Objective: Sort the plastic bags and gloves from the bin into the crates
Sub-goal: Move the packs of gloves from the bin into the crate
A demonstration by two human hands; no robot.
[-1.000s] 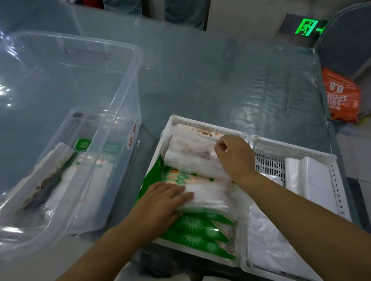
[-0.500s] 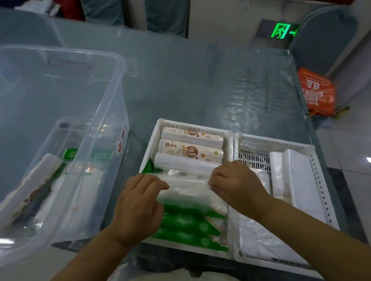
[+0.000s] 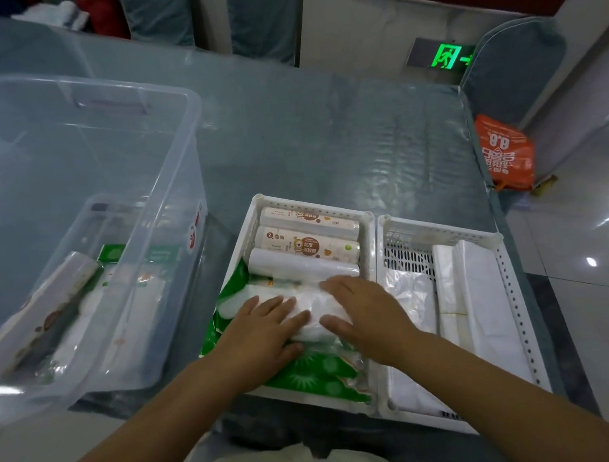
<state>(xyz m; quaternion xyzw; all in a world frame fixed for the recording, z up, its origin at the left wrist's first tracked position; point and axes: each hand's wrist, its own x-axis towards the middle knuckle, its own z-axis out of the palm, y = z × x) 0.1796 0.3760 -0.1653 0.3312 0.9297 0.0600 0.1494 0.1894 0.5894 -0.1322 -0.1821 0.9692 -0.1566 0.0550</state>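
Now flattened, no longer curled: left hand and right hand pressing white bag pack down inside left crate, fingers straight, grasping nothing.

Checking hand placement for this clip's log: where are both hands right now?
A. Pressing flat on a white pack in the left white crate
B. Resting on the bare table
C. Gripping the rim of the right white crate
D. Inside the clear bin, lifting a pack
A: the left hand and right hand lie with straight fingers on the white pack inside the left crate, not in the clear bin.
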